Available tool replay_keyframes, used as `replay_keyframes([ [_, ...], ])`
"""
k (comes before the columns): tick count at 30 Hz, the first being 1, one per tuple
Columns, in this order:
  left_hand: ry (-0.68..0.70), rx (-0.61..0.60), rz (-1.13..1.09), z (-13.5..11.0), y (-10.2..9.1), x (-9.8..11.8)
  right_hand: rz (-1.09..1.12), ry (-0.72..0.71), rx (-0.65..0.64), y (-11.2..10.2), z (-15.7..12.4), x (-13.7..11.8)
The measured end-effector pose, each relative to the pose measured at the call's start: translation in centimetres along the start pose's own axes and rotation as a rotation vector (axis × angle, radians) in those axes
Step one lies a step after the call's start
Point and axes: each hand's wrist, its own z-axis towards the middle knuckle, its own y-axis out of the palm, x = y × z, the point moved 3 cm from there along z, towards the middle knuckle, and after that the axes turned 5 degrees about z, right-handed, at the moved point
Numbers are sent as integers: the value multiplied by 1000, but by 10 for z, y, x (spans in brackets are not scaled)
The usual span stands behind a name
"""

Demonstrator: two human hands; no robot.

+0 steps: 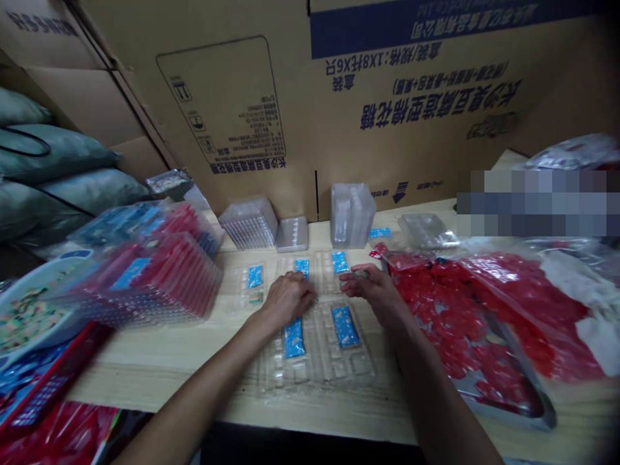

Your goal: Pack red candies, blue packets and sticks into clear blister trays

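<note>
Clear plastic trays with small compartments lie in two rows on the table, a blue sachet (345, 326) in each. Over the middle of these trays is my left hand (290, 296), fingers pinched together and pointing down. A speck of green shows at its fingertips, too small to name. My right hand (372, 287) hovers at the right edge of the back row, its fingers curled around small pale-green pieces (359, 274). In the back-left tray (237, 294) sits a small green-and-cream piece (256, 297) below its sachet.
Stacked clear trays (352, 216) stand against a large cardboard box (290, 129). To the left are filled red trays (159, 278), a bowl (72, 258) of small pastel pieces and a red basket (53, 381). A metal tray (545, 403) with red packets (436, 316) lies right.
</note>
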Motion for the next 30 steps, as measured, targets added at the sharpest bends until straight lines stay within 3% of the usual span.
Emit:
replay_keyframes([
  [6,9,-142,162,0,0,19,-133,64,-48,0,-1,-10],
  [13,26,-179,105,11,2,11,-166,36,-76,3,0,-5],
  [19,-40,-142,8,19,2,8,-284,10,-174,6,0,2],
  [25,-129,-57,-251,9,-6,0,-400,-137,-242,14,1,9],
  [30,-159,129,-944,1,-17,8,-326,-108,-324,35,-6,5],
])
